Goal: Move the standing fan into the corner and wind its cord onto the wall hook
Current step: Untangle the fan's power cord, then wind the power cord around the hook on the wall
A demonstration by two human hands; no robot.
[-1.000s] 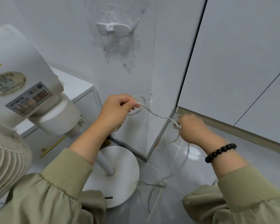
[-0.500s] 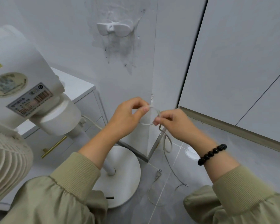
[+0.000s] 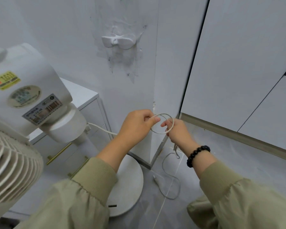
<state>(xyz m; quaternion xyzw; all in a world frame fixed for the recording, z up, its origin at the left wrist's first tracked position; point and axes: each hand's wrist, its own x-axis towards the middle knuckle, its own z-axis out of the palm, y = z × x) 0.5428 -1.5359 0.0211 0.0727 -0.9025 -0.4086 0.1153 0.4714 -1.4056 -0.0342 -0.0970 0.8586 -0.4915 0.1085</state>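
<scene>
- Pinching cord (image 3: pixel 163 114) loop w/ L hand (image 3: pixel 137 128) & R hand (image 3: pixel 177 132), both clamped on it, close together, well below hook (image 3: pixel 118 41).
- Trailing slack on floor (image 3: pixel 238 156).
- Working w/ fan (image 3: pixel 28 100) just left, near wall.

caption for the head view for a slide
Left hand and right hand hold a loop of cord below the wall hook, fan beside them.

A home room corner: white cabinet doors (image 3: pixel 238 63), a drawer unit (image 3: pixel 82 100) with brass handles, tiled floor (image 3: pixel 229 154).
</scene>
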